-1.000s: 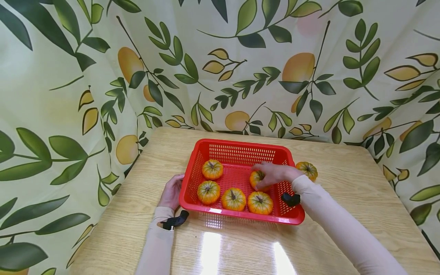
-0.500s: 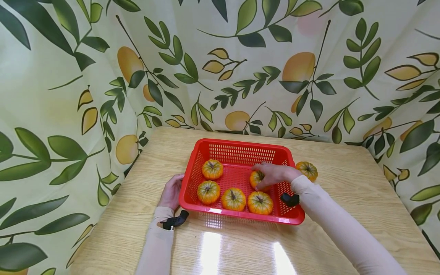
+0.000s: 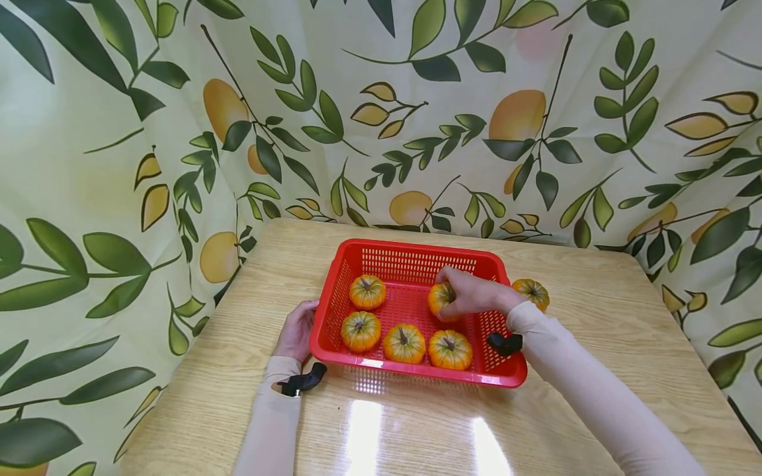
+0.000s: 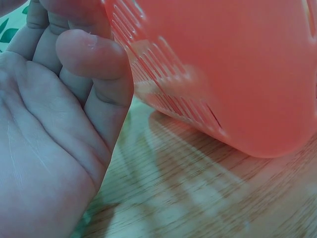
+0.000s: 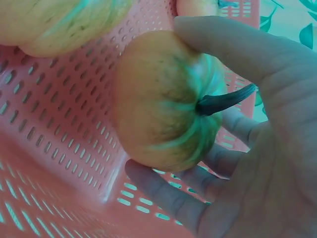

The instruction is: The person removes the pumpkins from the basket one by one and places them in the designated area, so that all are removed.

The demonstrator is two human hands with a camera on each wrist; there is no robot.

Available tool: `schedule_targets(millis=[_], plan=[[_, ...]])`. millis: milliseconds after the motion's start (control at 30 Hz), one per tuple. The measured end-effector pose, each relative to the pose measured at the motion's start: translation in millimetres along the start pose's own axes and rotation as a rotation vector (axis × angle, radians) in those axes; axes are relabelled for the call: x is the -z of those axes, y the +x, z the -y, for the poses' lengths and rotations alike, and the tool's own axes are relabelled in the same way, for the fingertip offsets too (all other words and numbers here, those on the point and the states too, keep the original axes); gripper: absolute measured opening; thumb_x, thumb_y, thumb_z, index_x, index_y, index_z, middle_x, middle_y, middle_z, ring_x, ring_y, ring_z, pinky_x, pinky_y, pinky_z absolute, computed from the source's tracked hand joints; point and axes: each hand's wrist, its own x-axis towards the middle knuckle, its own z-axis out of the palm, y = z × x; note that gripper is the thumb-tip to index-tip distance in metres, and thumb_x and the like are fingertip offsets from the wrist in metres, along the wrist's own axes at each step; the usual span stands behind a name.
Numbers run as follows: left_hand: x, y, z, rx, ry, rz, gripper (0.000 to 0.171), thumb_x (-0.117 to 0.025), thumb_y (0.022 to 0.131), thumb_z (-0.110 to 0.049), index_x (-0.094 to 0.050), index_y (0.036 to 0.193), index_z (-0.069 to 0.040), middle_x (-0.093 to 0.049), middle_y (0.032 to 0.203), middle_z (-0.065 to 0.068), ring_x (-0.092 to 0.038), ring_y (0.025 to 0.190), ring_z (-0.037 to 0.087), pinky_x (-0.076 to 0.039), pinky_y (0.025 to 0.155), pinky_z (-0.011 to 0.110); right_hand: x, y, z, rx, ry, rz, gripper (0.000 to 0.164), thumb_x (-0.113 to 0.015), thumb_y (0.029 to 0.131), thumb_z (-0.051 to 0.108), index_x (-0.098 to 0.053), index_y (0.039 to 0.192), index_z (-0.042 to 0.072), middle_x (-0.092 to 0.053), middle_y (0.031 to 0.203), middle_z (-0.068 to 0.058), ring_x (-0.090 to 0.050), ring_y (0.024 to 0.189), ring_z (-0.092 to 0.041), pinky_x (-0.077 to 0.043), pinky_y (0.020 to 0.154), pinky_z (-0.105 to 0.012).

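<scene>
A red plastic basket [image 3: 417, 247] with slotted walls stands on the wooden table. In it my right hand [image 3: 473, 291] grips a small orange pumpkin [image 3: 439, 299]. In the right wrist view the thumb lies on one side of this pumpkin [image 5: 158, 99] and the fingers curl round the other, its dark stem toward the palm. Outside the basket's left end is my left hand [image 3: 296, 332], its fingertips right at the wall below the rim. The left wrist view shows its palm facing up the frame, with loosely bent fingers [image 4: 84, 54] beside the basket wall.
Several more small pumpkins lie in the basket, among them one pumpkin [image 3: 367, 292] at the left and another pumpkin [image 3: 450, 350] at the front. Outside the right end sits one pumpkin [image 3: 532, 295] on the table [image 3: 601, 330]. A leaf-print curtain [image 3: 381, 119] hangs behind.
My right hand has closed further round the pumpkin and shifted it slightly left and up in the head view. The left hand and the basket stay in place.
</scene>
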Motion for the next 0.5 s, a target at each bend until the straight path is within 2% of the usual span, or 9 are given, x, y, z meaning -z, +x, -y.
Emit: schedule_targets(millis=[233,500], plan=[[-1.1,-0.9,-0.3,0.002,0.010,0.000,0.070,-0.011,0.108,-0.014,-0.078,0.091,-0.017,-0.078,0.085,-0.006,-0.072,0.083,0.007,-0.057,0.081,0.021,3.3,-3.4,1.4,0.042,0.050,-0.053,0.061,-0.084,0.082,0.027,-0.046,0.127,0.011,-0.054,0.122,-0.010,-0.053,0.113,-0.025,-0.051,0.101,-0.042],[-2.8,-1.3,-0.1,0.007,0.017,-0.012,0.069,-0.012,0.108,-0.014,-0.079,0.092,-0.017,-0.078,0.085,-0.006,-0.072,0.084,0.007,-0.057,0.081,0.021,6.1,-4.5,1.0,0.081,0.061,-0.153,0.060,-0.080,0.084,0.027,-0.047,0.134,0.017,-0.053,0.128,-0.008,-0.051,0.117,-0.026,-0.050,0.102,-0.044]])
